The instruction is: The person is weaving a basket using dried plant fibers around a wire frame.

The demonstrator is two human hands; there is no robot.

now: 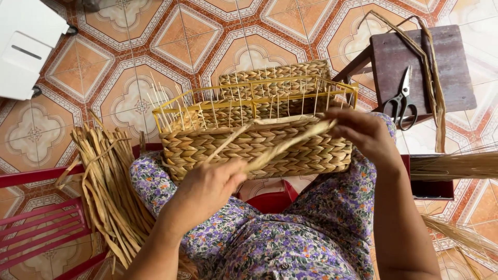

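One woven basket [259, 140], one pair of scissors [402, 101], one wooden stool [446, 67], two hands [207, 189].

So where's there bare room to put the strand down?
Bare tiled floor lies beyond the basket, between the white box and the stool. The stool's left half is bare beside the scissors. The lap is crowded: basket, both hands, strand bundle.

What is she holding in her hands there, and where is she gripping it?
Both hands hold one long dried straw strand: the left hand pinches its lower end, the right hand its upper end, stretched across the front of the half-woven basket.
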